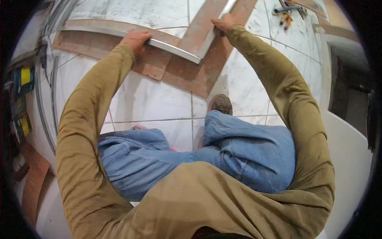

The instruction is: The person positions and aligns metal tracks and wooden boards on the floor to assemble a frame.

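Note:
Two silvery metal bars meet in a corner on flat brown boards laid on the floor. My left hand (pixel 136 40) is closed over the left metal bar (pixel 175 50), which runs off to the far left. At the other bar, my right hand (pixel 225 23) has its fingers curled round the right metal bar (pixel 209 38), which slants away toward the top. Beneath them lie a left board (pixel 151 67) and a right board (pixel 195 81), overlapping near the corner. The undersides of my fingers are partly hidden.
White floor tiles (pixel 151 97) surround the boards. Several hand tools (pixel 285 20) with dark and orange handles lie at the far right. Long thin grey strips (pixel 41 99) stretch along the left side, beside yellow-and-dark cases (pixel 26 75). My shoe (pixel 221 104) stands close to the boards.

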